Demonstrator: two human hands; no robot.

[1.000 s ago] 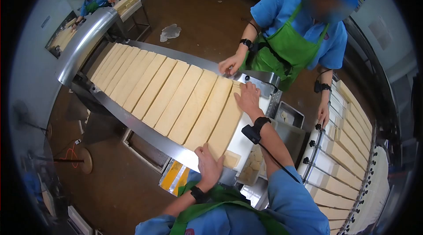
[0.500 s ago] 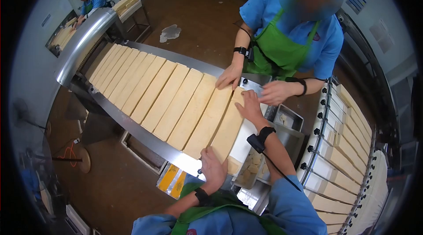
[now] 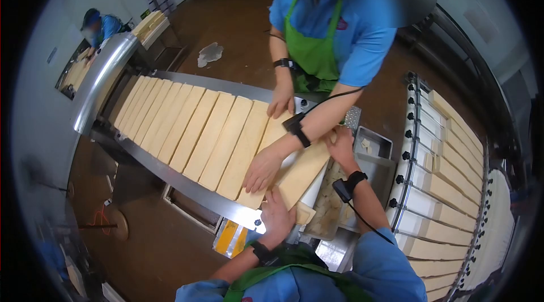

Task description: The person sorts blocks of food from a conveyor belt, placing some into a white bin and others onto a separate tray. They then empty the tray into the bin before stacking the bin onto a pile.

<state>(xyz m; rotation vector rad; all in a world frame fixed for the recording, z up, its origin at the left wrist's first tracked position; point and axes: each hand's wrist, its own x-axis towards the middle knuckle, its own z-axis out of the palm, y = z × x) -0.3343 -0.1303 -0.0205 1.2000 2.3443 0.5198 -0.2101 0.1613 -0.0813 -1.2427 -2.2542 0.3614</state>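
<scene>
Right of centre, left hand [image 3: 277, 217] and right hand [image 3: 341, 146] have a slab [image 3: 304, 174] gripped at opposite ends, and a co-worker's hands [image 3: 264, 170] are on the next slab [image 3: 272, 134]!

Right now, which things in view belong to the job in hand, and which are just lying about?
Seemingly in the job:
angled slab, between left hand and right hand
row of slabs beside it
co-worker's hands, at the row

Seemingly just lying about:
whitish floor patch
orange cord
</scene>
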